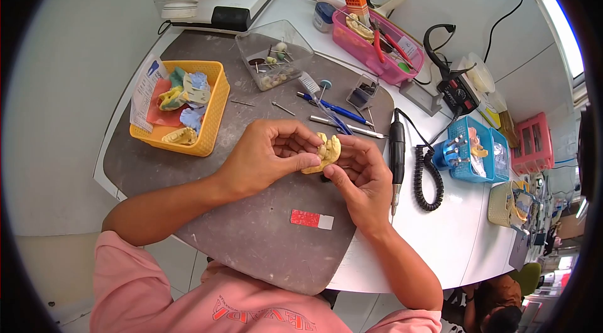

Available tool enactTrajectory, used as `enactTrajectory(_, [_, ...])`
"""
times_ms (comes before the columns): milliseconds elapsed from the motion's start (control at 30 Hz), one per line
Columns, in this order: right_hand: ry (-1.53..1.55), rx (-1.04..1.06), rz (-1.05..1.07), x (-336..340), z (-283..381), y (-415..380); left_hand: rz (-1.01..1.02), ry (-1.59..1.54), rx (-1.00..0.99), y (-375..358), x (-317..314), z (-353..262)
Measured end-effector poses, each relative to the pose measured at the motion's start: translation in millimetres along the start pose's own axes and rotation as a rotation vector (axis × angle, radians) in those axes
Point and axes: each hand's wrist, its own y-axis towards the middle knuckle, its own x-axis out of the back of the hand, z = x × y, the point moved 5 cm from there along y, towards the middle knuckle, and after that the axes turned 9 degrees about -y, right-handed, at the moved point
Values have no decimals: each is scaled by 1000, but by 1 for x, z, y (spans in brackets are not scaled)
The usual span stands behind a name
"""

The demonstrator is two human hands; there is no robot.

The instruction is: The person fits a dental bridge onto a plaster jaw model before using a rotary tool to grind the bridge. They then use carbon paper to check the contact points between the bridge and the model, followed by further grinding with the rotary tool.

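Note:
Between my two hands I see a yellow plaster dental model (329, 152), raised a little above the grey work mat (251, 226). Fingers and thumb of my left hand (276, 154) close on its left side. My right hand (359, 176) grips the right side, thumb below and fingers behind. A small dark thing shows under the model near my right thumb, too hidden to name. Nearer my body lies a red and white strip (311, 219) on the mat. Beyond my hands are a blue pen-like tool (336, 109) and a silver metal tool (347, 126).
A yellow basket (217, 107) with dental models and papers stands left. Behind are a clear box of burs (276, 53) and a pink basket (377, 44). At right lie a black handpiece (397, 151) with coiled cord (422, 188) and a blue basket (471, 166).

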Motion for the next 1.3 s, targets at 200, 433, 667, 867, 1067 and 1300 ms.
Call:
enactTrajectory(200, [-5,11,1,0,1,0,9,33,-1,-1,-1,0])
enactTrajectory(433, [-12,14,9,0,2,-1,25,39,3,-1,-1,-1])
enactTrajectory(667, [-22,8,11,0,2,-1,39,30,-3,-1,-1,1])
enactTrajectory(867, [-9,7,5,1,2,-1,48,-10,22,-1,-2,2])
enactTrajectory(1067, [-29,7,9,1,1,-1,45,-20,48,-1,-3,2])
enactTrajectory(1300, [-24,17,4,0,3,0,17,-19,-54,-1,-3,2])
